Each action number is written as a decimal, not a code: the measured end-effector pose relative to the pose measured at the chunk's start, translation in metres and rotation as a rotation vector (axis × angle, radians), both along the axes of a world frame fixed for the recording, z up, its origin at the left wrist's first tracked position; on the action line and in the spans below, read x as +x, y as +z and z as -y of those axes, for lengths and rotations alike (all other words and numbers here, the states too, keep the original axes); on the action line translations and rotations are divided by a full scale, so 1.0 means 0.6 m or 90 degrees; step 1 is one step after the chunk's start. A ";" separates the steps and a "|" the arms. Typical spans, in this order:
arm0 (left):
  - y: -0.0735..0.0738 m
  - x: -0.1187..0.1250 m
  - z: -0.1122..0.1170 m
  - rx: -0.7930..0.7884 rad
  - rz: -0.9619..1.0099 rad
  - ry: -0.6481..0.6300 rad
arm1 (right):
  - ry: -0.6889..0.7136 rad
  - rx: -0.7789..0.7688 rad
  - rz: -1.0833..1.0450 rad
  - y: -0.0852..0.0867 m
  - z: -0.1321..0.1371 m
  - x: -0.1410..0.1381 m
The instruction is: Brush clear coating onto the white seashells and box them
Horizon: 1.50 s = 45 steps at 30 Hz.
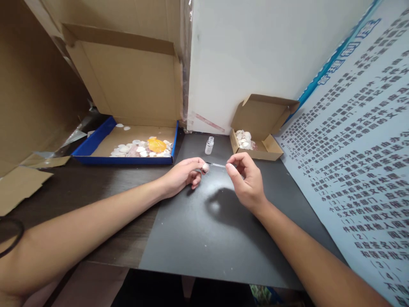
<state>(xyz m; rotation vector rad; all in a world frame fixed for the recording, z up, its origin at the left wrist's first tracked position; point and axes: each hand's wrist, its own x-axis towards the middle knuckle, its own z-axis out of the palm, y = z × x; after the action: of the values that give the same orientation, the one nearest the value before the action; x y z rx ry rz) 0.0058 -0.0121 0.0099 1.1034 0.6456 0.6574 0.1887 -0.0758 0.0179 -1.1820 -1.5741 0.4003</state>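
Between the thumb and fingers of my left hand (185, 175) is a small brownish, patterned seashell (205, 168). My right hand (246, 178) pinches the end of a thin, clear-handled brush (219, 165). Its dark tip points left, at the upper side of the shell; whether the two touch I cannot tell. Just behind my hands a small clear glass bottle (209, 146) stands upright on the dark mat (191, 238), with whitish contents or a label.
At the left lies a blue-edged cardboard box (124, 160), lid up, with white shells (128, 149) and an orange shell (156, 145). A smaller open carton (271, 149) at the back right holds more shells. A printed board (361, 128) slants along the right.
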 end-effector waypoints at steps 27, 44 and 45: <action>0.003 0.000 0.001 -0.016 0.019 0.008 | 0.029 -0.014 0.017 -0.005 0.003 -0.006; 0.004 0.001 0.002 -0.027 0.021 0.015 | 0.046 -0.016 0.011 -0.006 0.003 -0.007; 0.004 0.001 0.002 -0.027 0.020 0.015 | 0.041 -0.019 0.012 -0.006 0.003 -0.007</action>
<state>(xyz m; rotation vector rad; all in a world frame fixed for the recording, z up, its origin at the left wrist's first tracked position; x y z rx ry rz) 0.0063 -0.0133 0.0123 1.0458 0.6431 0.6769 0.1845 -0.0776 0.0145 -1.1630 -1.6300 0.4564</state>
